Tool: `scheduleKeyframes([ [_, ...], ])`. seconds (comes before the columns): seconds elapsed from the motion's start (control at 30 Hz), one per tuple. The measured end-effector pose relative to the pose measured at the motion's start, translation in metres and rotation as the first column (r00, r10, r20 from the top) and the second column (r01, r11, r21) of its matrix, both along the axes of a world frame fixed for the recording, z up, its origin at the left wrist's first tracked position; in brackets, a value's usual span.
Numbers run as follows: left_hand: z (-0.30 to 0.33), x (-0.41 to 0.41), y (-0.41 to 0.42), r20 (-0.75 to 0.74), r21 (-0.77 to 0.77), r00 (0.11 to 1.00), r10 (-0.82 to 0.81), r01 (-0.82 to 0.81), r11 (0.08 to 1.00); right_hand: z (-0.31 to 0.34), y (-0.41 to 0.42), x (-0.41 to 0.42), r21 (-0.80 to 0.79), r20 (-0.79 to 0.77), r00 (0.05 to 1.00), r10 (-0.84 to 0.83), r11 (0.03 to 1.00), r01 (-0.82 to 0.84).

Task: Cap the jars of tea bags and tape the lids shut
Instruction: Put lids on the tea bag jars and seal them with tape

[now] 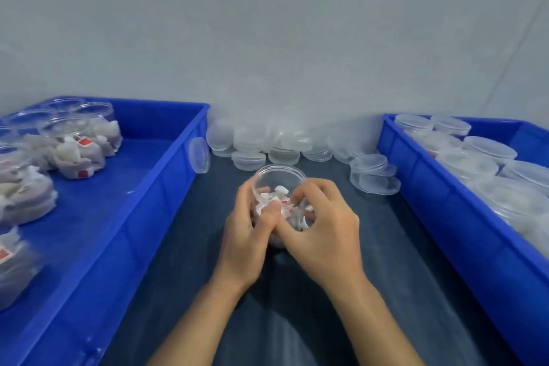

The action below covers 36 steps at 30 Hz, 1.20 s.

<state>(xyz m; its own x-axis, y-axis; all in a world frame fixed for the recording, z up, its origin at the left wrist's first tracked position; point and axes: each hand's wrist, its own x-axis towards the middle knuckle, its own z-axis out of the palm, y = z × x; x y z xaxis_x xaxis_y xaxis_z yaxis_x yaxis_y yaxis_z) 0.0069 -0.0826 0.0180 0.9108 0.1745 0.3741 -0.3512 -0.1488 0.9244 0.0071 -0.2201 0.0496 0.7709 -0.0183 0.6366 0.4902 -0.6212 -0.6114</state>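
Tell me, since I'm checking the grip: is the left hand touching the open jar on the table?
Touching. The head view shows the left hand wrapped around the side of the open jar, its fingers curled against the clear wall.

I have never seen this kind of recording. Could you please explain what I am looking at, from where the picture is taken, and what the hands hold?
One camera worn on a person's head looks down at their own bare hands; there is no machine. The left hand and right hand both grip an open clear jar of tea bags over a dark table. Loose clear lids lie at the wall. The left blue bin holds filled open jars, the right blue bin holds capped ones.
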Motion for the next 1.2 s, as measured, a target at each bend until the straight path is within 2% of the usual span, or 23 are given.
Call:
scheduleKeyframes([
  [0.13, -0.003, 0.004, 0.000, -0.026, 0.079, 0.999, 0.026, -0.024, 0.997, -0.008, -0.002, 0.004, 0.025, -0.063, 0.997, 0.049, 0.999, -0.048],
  [0.27, -0.006, 0.005, 0.000, -0.045, 0.053, 0.999, -0.007, 0.010, 0.999, -0.010, -0.017, 0.005, 0.074, -0.164, 0.951, 0.263, 0.964, -0.254],
  [0.33, -0.004, 0.006, -0.002, -0.060, 0.040, 0.998, -0.004, 0.006, 0.999, -0.005, -0.030, 0.008, 0.119, -0.213, 0.922, 0.322, 0.946, -0.303],
  [0.4, -0.001, 0.006, -0.004, -0.078, 0.040, 0.997, 0.010, -0.007, 0.999, 0.002, -0.045, 0.021, 0.091, -0.189, 0.953, 0.239, 0.970, -0.225],
  [0.5, 0.001, 0.005, -0.005, -0.098, 0.049, 0.995, 0.019, -0.014, 0.999, 0.015, -0.069, 0.055, -0.057, -0.130, 0.990, -0.049, 0.998, 0.042],
  [0.57, 0.002, 0.004, -0.005, -0.106, 0.037, 0.994, 0.015, -0.011, 0.999, 0.019, -0.084, 0.080, -0.200, -0.178, 0.952, -0.249, 0.957, 0.212],
  [0.67, 0.005, 0.003, -0.005, -0.115, 0.030, 0.993, 0.022, -0.019, 0.999, 0.018, -0.097, 0.106, -0.410, -0.248, 0.873, -0.419, 0.862, 0.297],
  [0.8, 0.006, 0.002, -0.006, -0.123, 0.039, 0.992, 0.030, -0.025, 0.999, 0.016, -0.099, 0.127, -0.642, -0.194, 0.833, -0.518, 0.709, 0.291],
  [0.87, 0.006, 0.001, -0.006, -0.128, 0.037, 0.991, 0.032, -0.027, 0.999, 0.015, -0.098, 0.135, -0.710, -0.197, 0.814, -0.547, 0.652, 0.267],
  [1.0, 0.008, 0.000, -0.007, -0.123, 0.044, 0.992, 0.038, -0.032, 0.999, 0.012, -0.095, 0.141, -0.738, -0.195, 0.782, -0.592, 0.613, 0.280],
  [1.2, 0.008, 0.000, -0.007, -0.114, 0.034, 0.993, 0.037, -0.034, 0.999, 0.004, -0.096, 0.146, -0.705, 0.014, 0.837, -0.547, 0.588, 0.396],
])
